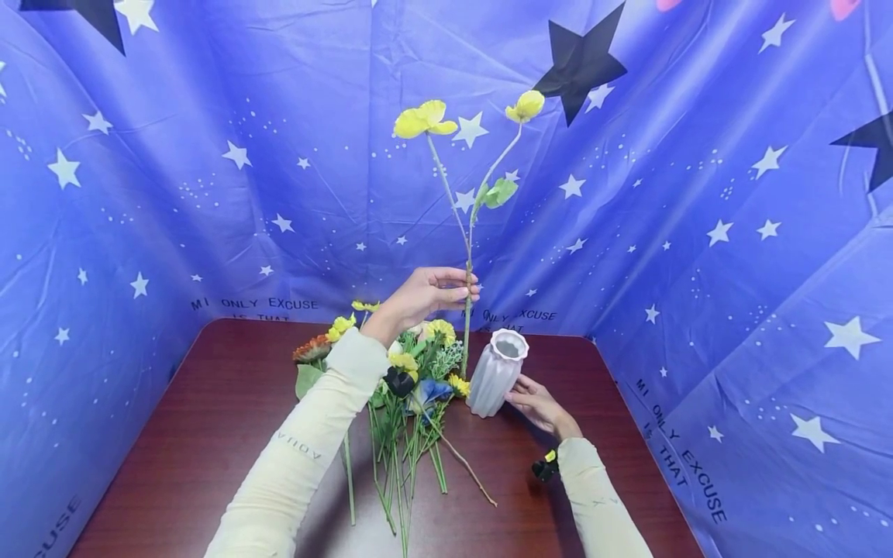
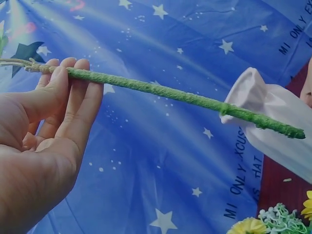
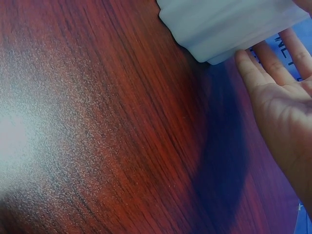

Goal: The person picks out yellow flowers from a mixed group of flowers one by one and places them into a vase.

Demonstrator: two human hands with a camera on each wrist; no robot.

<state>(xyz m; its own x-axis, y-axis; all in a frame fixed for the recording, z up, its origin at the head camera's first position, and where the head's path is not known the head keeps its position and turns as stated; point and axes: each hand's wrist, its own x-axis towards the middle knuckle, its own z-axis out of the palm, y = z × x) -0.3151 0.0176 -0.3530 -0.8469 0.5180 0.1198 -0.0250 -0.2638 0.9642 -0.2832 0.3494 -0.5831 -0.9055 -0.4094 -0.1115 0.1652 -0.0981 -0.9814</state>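
Note:
My left hand (image 1: pixel 436 293) pinches the stem of a tall yellow poppy (image 1: pixel 469 256) between thumb and fingers. The stem forks into two yellow blooms, with a green leaf on the right branch. Its green lower end (image 2: pixel 273 124) points down beside the white fluted vase (image 1: pixel 492 380) and overlaps the vase's rim in the left wrist view. The vase stands on the table, leaning slightly right in the head view, its mouth facing up. At its lower right side, my right hand (image 1: pixel 536 403) holds it, thumb in front and fingertips (image 3: pixel 242 57) against the wall.
Several loose flowers (image 1: pixel 412 372), yellow, blue, orange and white, lie in a heap left of the vase, stems toward me. The dark red wooden table (image 1: pixel 230 403) is enclosed by a blue star-patterned cloth (image 1: pixel 314 155). Black wrist cameras sit on both sleeves.

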